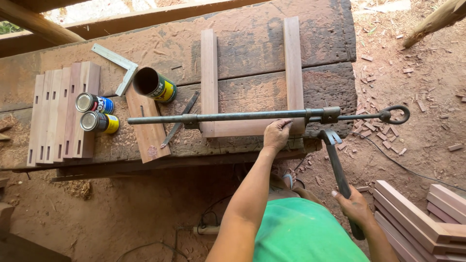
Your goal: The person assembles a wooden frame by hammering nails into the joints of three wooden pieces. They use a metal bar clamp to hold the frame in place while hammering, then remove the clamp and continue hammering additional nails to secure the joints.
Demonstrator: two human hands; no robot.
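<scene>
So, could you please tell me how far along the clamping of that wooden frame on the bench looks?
Done: two upright boards meet a cross board, and the long bar clamp lies across that joint. In hand: the left hand presses on the frame by the clamp, and the right hand holds a hammer, head near the clamp's end. Left: slotted boards lie stacked aside, unassembled.

We log on bench (252, 43): slotted wood slats (63, 114) in row at left; two small tins (97, 112) lying on slats; open dark can (154, 84) on its side; metal square (119, 65); loose board (148, 127). We log stacked boards (417, 218) on dirt floor (417, 87), lower right.
</scene>
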